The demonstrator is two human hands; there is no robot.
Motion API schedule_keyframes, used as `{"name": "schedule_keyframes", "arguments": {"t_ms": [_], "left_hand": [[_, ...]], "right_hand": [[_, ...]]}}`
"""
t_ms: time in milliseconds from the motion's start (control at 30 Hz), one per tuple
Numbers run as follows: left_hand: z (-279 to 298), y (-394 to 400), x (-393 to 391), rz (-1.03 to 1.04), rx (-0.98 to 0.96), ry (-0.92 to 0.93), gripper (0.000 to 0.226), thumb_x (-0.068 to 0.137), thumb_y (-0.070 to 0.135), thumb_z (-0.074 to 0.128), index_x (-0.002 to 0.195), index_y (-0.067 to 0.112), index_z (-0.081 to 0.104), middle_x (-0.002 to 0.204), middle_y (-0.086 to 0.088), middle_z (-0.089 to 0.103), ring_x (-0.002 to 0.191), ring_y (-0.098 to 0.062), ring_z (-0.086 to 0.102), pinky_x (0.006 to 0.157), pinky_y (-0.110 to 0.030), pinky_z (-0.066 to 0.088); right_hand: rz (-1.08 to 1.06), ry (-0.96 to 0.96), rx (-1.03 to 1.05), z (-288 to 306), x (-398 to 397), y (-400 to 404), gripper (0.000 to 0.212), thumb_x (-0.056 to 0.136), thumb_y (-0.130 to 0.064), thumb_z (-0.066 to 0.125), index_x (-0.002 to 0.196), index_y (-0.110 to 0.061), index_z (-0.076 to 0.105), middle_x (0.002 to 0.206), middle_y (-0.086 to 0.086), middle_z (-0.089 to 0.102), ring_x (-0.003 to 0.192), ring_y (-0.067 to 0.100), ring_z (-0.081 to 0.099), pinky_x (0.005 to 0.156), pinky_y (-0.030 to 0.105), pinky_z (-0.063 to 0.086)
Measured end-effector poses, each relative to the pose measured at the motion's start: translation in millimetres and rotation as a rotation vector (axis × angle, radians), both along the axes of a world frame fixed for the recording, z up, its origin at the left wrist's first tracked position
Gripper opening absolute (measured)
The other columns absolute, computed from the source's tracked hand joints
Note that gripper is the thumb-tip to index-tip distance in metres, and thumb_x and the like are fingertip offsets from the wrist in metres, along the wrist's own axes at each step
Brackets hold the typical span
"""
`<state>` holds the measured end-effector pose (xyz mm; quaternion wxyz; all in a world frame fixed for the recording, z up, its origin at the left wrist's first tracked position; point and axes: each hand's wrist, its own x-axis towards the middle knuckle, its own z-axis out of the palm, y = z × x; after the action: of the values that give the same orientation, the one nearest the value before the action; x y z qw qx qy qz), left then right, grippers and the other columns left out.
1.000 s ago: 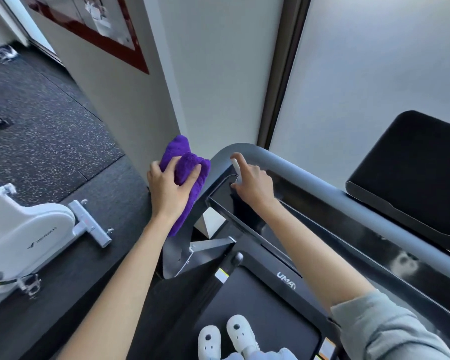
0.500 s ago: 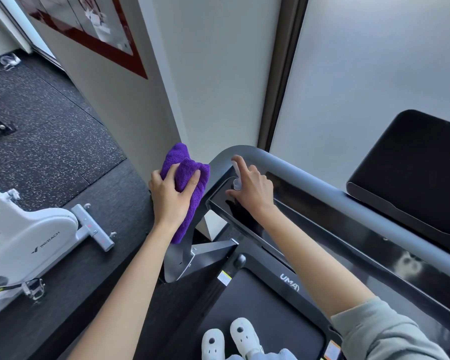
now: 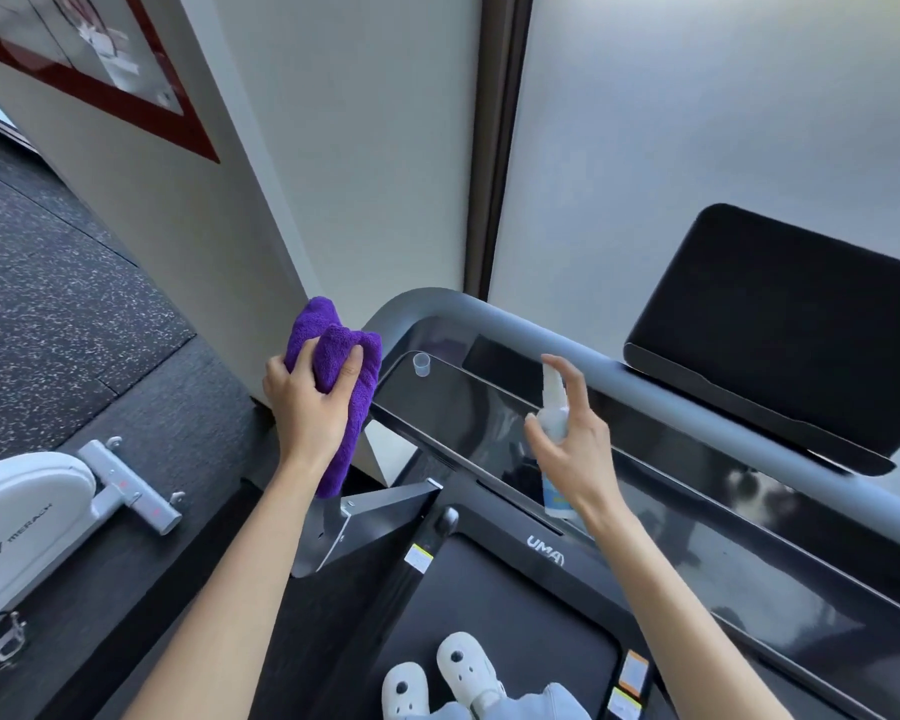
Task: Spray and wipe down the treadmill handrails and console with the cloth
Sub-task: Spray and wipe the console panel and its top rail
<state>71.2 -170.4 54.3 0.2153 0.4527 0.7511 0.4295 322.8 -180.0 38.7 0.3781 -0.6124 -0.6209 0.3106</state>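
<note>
Cloth [image 3: 333, 376], purple and bunched, sits gripped in the left hand [image 3: 307, 407] just off the handrail's [image 3: 489, 317] rounded left corner. Right hand [image 3: 575, 449] is wrapped round a small spray bottle [image 3: 554, 423] over the glossy console [image 3: 453, 407], with its clear cap [image 3: 421, 364] standing near the console's far-left edge.

Both arms out front, each hand busy

Left hand [image 3: 310, 407] is up at the end of a bare forearm reaching in from the bottom left, back of the hand facing the camera, thumb and fingers curled round a bunched purple cloth [image 3: 341, 376]. Right hand [image 3: 580, 449] sits a bit lower on a bare forearm coming from the bottom right, wrapped round a small spray bottle [image 3: 554, 433], index finger arched over the nozzle on top, thumb on the near side.
</note>
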Motion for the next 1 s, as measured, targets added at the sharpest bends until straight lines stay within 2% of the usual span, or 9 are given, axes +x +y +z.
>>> {"name": "schedule_keyframes", "arguments": {"t_ms": [67,133,200,300,433,567,833,933,1000], "left_hand": [[-0.9,1.0,6.1,-0.020,0.003,-0.030,0.037,0.090,0.041,0.062,0.113,0.012,0.063,0.105,-0.008,0.039,0.116,-0.035,0.044,0.105,-0.036,0.034],[-2.5,1.3,10.2,-0.041,0.000,-0.043,0.036,0.089,0.043,0.062,0.110,0.014,0.063,0.104,-0.008,0.040,0.114,-0.035,0.045,0.106,-0.041,0.036],[-3.7,0.5,12.5,-0.056,0.001,-0.036,0.036,0.089,0.043,0.062,0.110,0.014,0.063,0.105,-0.008,0.040,0.113,-0.036,0.046,0.105,-0.042,0.036],[-4.5,-2.1,13.5,-0.054,-0.002,-0.039,0.036,0.089,0.042,0.062,0.111,0.013,0.063,0.106,-0.007,0.040,0.116,-0.035,0.045,0.106,-0.040,0.036],[-6.9,-4.6,12.8,-0.058,-0.009,-0.046,0.037,0.089,0.044,0.062,0.111,0.014,0.063,0.107,-0.006,0.039,0.117,-0.034,0.044,0.107,-0.044,0.036],[-6.6,-6.8,13.9,-0.063,-0.015,-0.044,0.037,0.090,0.041,0.062,0.111,0.011,0.063,0.107,-0.008,0.039,0.118,-0.034,0.043,0.107,-0.042,0.035],[-8.0,-10.7,18.0,-0.087,-0.017,-0.049,0.036,0.090,0.041,0.062,0.111,0.012,0.063,0.108,-0.007,0.039,0.117,-0.032,0.043,0.105,-0.034,0.033],[-10.6,-10.9,23.4,-0.104,-0.025,-0.045,0.038,0.089,0.041,0.062,0.112,0.011,0.063,0.108,-0.007,0.039,0.118,-0.033,0.042,0.103,-0.030,0.031],[-11.2,-10.5,27.2,-0.113,-0.024,-0.051,0.038,0.089,0.041,0.062,0.113,0.010,0.063,0.108,-0.007,0.039,0.118,-0.033,0.042,0.101,-0.027,0.030]], "right_hand": [[-0.001,-0.084,-0.011,-1.5,-0.2,-3.6,0.061,0.085,-0.017,0.061,0.132,-0.045,0.034,0.066,0.000,0.055,0.063,0.020,0.056,0.066,0.033,0.053],[0.023,-0.150,-0.011,0.4,-0.6,-3.7,0.064,0.083,-0.019,0.067,0.133,-0.042,0.035,0.068,-0.006,0.053,0.065,0.017,0.054,0.064,0.034,0.052],[0.055,-0.228,0.018,5.3,-0.2,-2.2,0.067,0.081,-0.013,0.066,0.135,-0.038,0.036,0.066,-0.008,0.049,0.065,0.019,0.052,0.064,0.033,0.049],[0.049,-0.271,0.024,12.0,2.6,-0.3,0.071,0.078,0.000,0.056,0.136,-0.037,0.037,0.062,-0.005,0.048,0.060,0.023,0.051,0.060,0.037,0.050],[0.050,-0.283,-0.014,13.6,3.7,-6.5,0.065,0.077,-0.002,0.052,0.130,-0.037,0.037,0.061,0.002,0.048,0.060,0.029,0.049,0.060,0.043,0.052],[0.020,-0.305,-0.038,10.9,4.5,-13.4,0.061,0.077,-0.004,0.051,0.126,-0.038,0.036,0.060,-0.004,0.043,0.061,0.028,0.047,0.061,0.042,0.049],[-0.122,-0.429,0.084,18.8,21.0,-5.5,0.069,0.082,-0.004,0.052,0.137,-0.038,0.030,0.084,0.002,0.055,0.069,0.031,0.054,0.063,0.040,0.048],[-0.178,-0.417,0.105,29.6,25.0,10.6,0.066,0.082,-0.002,0.052,0.136,-0.035,0.035,0.082,0.002,0.054,0.069,0.031,0.053,0.061,0.037,0.045],[-0.193,-0.364,0.097,34.1,25.7,18.2,0.063,0.080,0.000,0.052,0.131,-0.033,0.038,0.073,0.000,0.051,0.068,0.030,0.052,0.062,0.036,0.043]]}}
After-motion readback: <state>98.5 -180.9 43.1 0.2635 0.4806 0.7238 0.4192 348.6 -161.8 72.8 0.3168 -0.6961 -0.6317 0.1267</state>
